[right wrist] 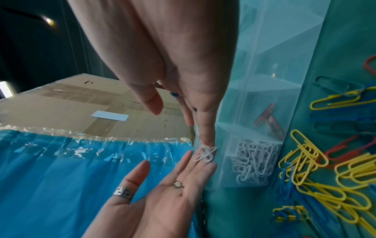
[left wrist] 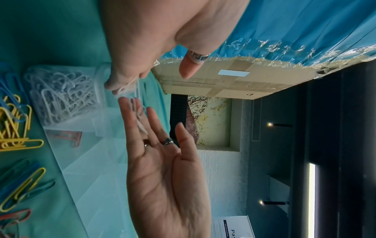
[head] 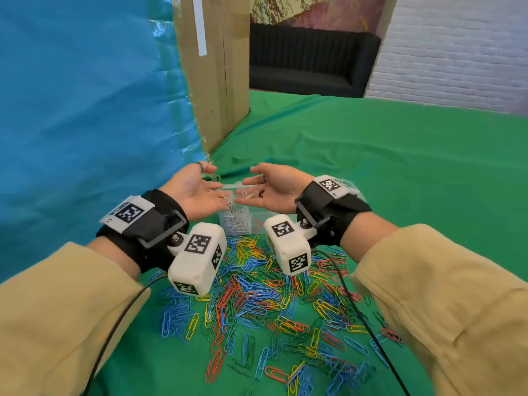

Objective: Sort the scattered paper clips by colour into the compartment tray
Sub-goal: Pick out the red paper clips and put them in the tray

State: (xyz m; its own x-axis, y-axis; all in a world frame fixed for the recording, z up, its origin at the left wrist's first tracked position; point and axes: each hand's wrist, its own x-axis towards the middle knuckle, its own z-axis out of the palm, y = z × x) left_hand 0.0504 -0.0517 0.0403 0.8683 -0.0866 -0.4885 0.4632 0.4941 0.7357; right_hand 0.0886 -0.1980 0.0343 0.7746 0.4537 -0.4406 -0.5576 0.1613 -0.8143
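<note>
A clear compartment tray (head: 258, 218) stands on the green cloth (head: 371, 167) beyond a wide scatter of blue, yellow, red and green paper clips (head: 271, 295). One compartment holds a heap of white clips (right wrist: 252, 162), and the one beside it holds a few red clips (right wrist: 268, 120). My left hand (head: 205, 187) and right hand (head: 263, 187) hover just above the tray with palms turned inward and fingers straight. A few loose white clips (right wrist: 205, 154) sit at the meeting fingertips, over the white compartment. Neither hand grips anything.
A tall cardboard box (head: 217, 67) stands behind the tray, with a blue sheet (head: 85, 110) taped along its left side. Black cables (head: 357, 304) trail from both wrists across the clip pile. A black sofa (head: 308, 61) lies beyond the table's far edge.
</note>
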